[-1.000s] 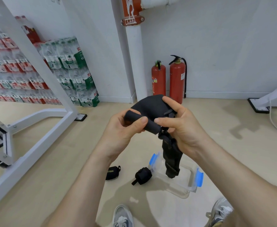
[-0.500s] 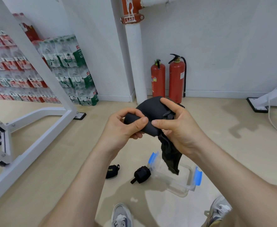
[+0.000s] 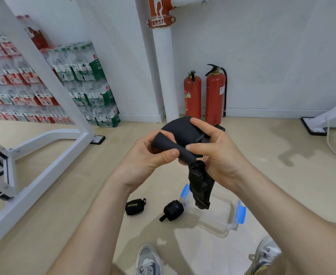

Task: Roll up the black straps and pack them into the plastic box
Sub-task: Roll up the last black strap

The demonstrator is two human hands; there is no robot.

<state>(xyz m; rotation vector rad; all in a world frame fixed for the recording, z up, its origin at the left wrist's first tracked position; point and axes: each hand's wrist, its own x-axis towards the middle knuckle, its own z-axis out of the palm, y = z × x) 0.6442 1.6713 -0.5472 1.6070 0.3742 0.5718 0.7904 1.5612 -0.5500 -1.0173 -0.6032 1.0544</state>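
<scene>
At chest height, both hands hold one black strap [image 3: 180,133], partly rolled into a tight tube. My left hand [image 3: 153,155] pinches the rolled tube end between thumb and fingers. My right hand [image 3: 216,149] grips the wider padded part, thumb on the roll. The strap's loose tail [image 3: 200,187] hangs down over the clear plastic box [image 3: 220,221] with blue clips, which stands on the floor. Two rolled black straps lie on the floor left of the box: one marked XUEYING [image 3: 135,206] and a second rolled strap [image 3: 172,211] close to the box's left clip.
A white metal frame [image 3: 49,147] runs along the left. Stacked packs of bottled water [image 3: 79,84] stand against the wall. Two red fire extinguishers [image 3: 203,96] stand by a white pipe [image 3: 164,76]. My shoes [image 3: 148,261] are at the bottom edge.
The roll has been turned a little further and the hanging tail has shortened and swung slightly. The rolled straps on the floor and the box have not moved.
</scene>
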